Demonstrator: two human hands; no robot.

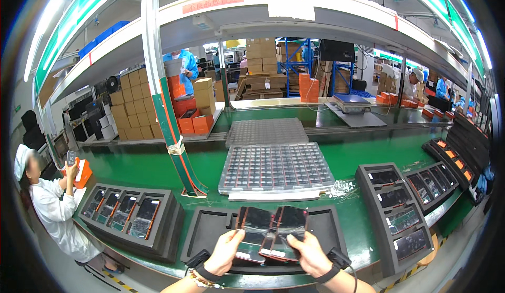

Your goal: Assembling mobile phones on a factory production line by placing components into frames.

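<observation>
In front of me, over a dark grey foam tray [202, 229], I hold two smartphones with black glossy fronts and orange-red edges. My left hand [225, 252] is closed on the left phone [256, 222], thumb along its side. Closed round the right phone [290, 220] is my right hand [311, 255], its thumb lying on the front. The phones tilt with their lower ends toward me and nearly touch in the middle. Clear film seems to cover them. Both wrists wear black bands, and the left one also has a beaded bracelet.
Stacked foam trays of phones stand at left [171, 224] and right [363, 180]. Beyond my tray lies a clear blister tray [276, 169] of small parts. A taped post [176, 145] rises left of it. A scale [351, 103] sits behind. A person in white [50, 209] works at left.
</observation>
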